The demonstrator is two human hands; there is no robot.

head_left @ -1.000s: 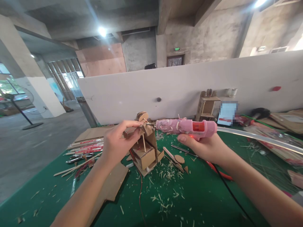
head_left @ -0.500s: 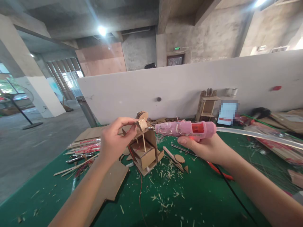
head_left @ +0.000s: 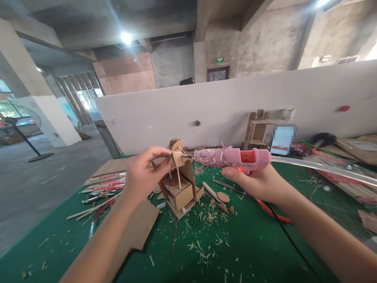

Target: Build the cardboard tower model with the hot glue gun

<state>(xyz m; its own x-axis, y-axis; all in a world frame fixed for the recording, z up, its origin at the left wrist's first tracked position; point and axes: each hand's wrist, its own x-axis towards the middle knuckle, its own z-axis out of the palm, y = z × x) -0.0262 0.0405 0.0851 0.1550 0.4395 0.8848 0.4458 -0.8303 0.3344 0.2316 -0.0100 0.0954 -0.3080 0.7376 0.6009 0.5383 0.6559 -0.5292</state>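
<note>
Head view: a brown, boxy cardboard model [head_left: 184,197] looks mostly assembled on the green table [head_left: 250,247], just right of the left hand [head_left: 147,171]. That hand's thumb and fingers appear pinched on a small tan cardboard piece [head_left: 178,159] atop it. The right hand [head_left: 259,182] wraps a pink plastic glue gun [head_left: 218,157], nozzle at that piece; gluing seems unfinished.

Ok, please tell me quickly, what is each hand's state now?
Left hand: closed, pinching a small cardboard piece.
Right hand: closed, holding the pink glue gun.
</note>
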